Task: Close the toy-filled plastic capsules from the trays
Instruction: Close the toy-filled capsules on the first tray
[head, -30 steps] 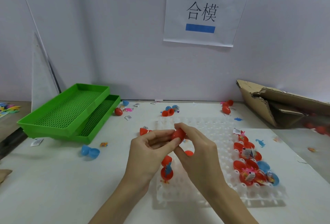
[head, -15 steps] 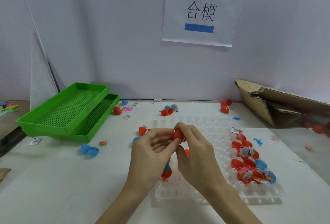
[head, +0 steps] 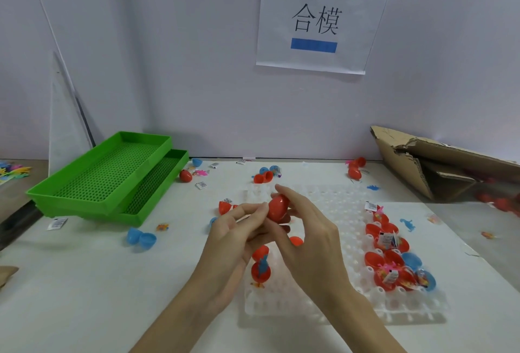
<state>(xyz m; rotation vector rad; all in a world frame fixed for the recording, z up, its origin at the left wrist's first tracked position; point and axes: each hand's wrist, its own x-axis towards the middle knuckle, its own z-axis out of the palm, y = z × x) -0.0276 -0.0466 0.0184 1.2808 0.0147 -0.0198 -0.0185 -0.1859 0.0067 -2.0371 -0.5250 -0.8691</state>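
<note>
Head view: both hands' fingers (head: 254, 213) round red capsule (head: 278, 208).

A single view is provided, taken from a wide-angle camera worn on the head and aimed forward and slightly down across the white table (head: 84, 282). The left hand (head: 233, 240) and right hand (head: 312, 237) are seen close up at lower centre, with both forearms entering from the bottom edge. The back wall (head: 183, 57) fills the upper half of the frame, and straight lines are bowed toward the edges. No second view is given, so nothing is shared.
</note>
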